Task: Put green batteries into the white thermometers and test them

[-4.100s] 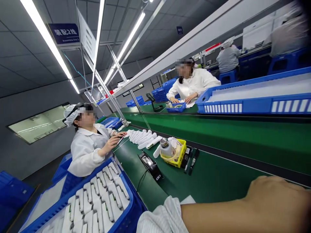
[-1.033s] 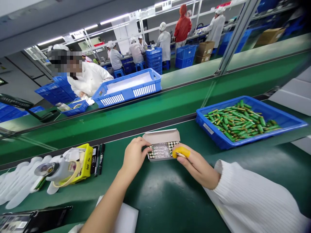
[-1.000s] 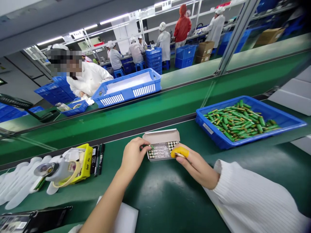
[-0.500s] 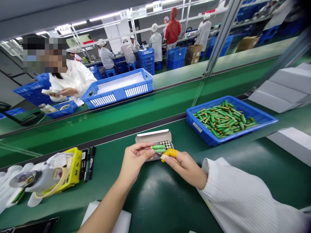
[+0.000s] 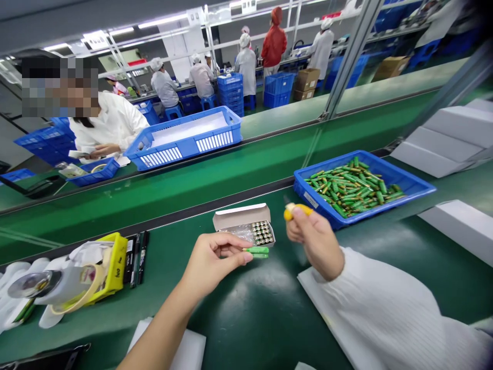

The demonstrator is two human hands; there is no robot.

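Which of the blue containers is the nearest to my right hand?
The blue tray heaped with green batteries, just beyond your right hand. The others, like the long blue basket with something white inside, stand farther away.

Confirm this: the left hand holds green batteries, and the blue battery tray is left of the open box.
Not left: the head view shows the blue battery tray right of the open box. The left hand does hold green batteries.

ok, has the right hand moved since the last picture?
Yes: right and up in view, judged against the box; the right hand has left it for the blue tray.
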